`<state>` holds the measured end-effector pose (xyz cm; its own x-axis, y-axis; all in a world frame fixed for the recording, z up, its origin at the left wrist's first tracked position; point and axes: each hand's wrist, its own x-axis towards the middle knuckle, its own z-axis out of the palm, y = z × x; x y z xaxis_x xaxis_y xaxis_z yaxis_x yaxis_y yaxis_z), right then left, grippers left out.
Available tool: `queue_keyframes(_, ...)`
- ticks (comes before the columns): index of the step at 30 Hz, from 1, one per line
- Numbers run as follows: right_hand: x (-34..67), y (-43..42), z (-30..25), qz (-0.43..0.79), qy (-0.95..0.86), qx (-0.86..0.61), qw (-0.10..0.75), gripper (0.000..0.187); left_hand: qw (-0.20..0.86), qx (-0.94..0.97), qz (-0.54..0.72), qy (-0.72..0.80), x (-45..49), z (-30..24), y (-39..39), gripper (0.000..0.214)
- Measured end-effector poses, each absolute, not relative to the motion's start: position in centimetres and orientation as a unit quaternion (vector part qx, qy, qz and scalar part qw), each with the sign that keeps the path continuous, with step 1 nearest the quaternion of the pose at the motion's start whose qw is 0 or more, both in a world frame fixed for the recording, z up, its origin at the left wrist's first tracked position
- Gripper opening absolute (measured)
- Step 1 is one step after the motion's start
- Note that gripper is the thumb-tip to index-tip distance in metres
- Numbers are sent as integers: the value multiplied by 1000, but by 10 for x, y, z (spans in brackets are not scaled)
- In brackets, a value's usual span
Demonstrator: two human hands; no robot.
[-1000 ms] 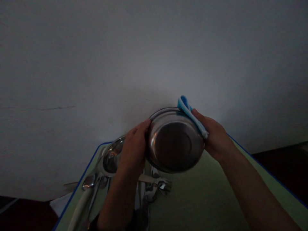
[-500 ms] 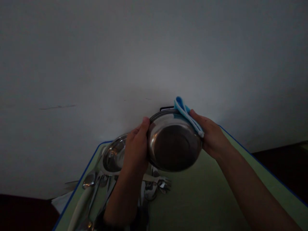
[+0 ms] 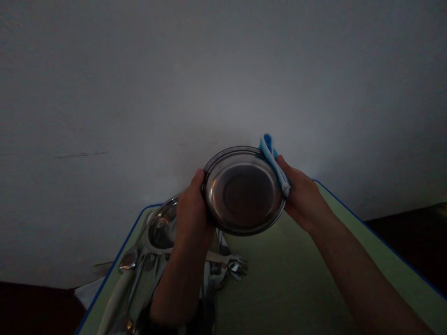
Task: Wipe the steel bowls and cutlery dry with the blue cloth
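Above the table, a shiny stainless steel bowl is held up with its underside facing me. My left hand is closed on its left rim, thumb on top. My right hand presses a folded blue cloth with a pale edge over the upper right rim; its fingers are partly hidden behind the bowl. Below and behind my left forearm lies a second steel bowl, partly covered by the hand. Forks and other cutlery lie under the held bowl and around the forearm.
The green table has a blue edge and stands against a pale wall. A ladle or large spoon and several other utensils lie on its left side. A white item shows beyond the left edge.
The bowl has tilted so its base faces me more squarely, and it has shifted slightly left and up. A dark handle-like loop seen behind its far rim is now out of sight.
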<state>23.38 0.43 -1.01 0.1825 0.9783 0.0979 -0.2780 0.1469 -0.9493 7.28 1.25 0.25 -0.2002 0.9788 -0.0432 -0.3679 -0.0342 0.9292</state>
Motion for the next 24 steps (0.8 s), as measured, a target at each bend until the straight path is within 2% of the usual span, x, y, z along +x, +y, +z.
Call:
queue_keyframes(20, 234, 3, -8, 526, -386, -407, 639, 33, 537, 352, 646, 412, 70, -4, 15, 23)
queue_keyframes(24, 238, 7, -3, 525, -440, -432, 587, 35, 519, 416, 585, 465, 63, -1, 20, 25)
